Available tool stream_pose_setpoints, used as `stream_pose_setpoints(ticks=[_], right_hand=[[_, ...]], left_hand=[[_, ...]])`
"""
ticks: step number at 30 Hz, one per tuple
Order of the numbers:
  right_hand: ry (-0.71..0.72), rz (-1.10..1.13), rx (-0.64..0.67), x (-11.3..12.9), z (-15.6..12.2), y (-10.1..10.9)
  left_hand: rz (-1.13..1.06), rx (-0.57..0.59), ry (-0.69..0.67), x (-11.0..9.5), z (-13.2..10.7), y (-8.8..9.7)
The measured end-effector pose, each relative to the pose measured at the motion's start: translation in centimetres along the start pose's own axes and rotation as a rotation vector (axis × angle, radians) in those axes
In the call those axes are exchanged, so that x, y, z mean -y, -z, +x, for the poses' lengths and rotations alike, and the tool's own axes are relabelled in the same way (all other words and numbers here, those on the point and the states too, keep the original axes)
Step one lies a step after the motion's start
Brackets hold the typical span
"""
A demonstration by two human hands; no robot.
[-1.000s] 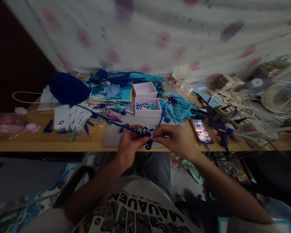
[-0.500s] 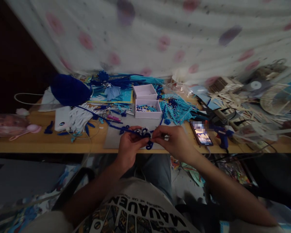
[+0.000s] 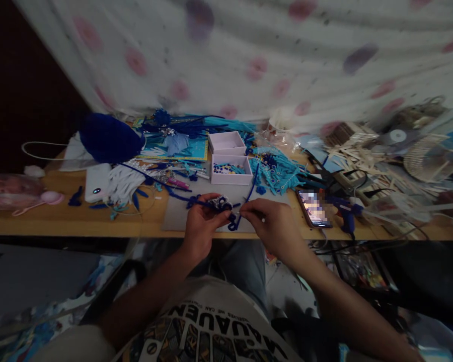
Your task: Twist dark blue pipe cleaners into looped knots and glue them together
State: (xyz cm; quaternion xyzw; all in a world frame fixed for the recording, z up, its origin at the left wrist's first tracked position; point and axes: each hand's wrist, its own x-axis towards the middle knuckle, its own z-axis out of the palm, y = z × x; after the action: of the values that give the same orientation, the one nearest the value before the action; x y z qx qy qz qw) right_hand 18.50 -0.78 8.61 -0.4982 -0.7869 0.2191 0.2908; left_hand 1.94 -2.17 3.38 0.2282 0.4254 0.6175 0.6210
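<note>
My left hand (image 3: 200, 223) is closed around a small ornament (image 3: 219, 203) of silver beads and dark blue pipe cleaner, held just above the grey mat (image 3: 177, 213) at the table's front edge. My right hand (image 3: 272, 223) pinches a dark blue pipe cleaner (image 3: 247, 198) that runs up from a curl below the ornament toward the white boxes. The two hands are almost touching.
Two open white boxes (image 3: 230, 163) stand behind the hands, one with blue bits inside. A phone (image 3: 314, 207) with a lit screen and a blue glue gun (image 3: 346, 213) lie to the right. A dark blue ball (image 3: 109, 137), a white device (image 3: 96, 182) and turquoise scraps (image 3: 279, 168) crowd the wooden table (image 3: 60, 221).
My right hand has drawn down and slightly toward me, pulling the pipe cleaner with it. The left hand keeps its hold on the ornament.
</note>
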Motion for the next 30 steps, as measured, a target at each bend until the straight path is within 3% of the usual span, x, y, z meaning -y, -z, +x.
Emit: stream_pose_setpoints(ticks=[5,13,30], right_hand=[[-0.075,0.126,-0.010,0.2,0.2,-0.7],[-0.173,0.242,0.050,0.3,0.9,0.0],[-0.168,0.127,0.072,1.0,1.0,0.4]], left_hand=[[-0.022,-0.015,0.024,0.1,-0.1,-0.1],[-0.098,-0.027,0.042,0.0,-0.1,-0.2],[-0.084,0.024,0.009,0.2,0.1,0.3]])
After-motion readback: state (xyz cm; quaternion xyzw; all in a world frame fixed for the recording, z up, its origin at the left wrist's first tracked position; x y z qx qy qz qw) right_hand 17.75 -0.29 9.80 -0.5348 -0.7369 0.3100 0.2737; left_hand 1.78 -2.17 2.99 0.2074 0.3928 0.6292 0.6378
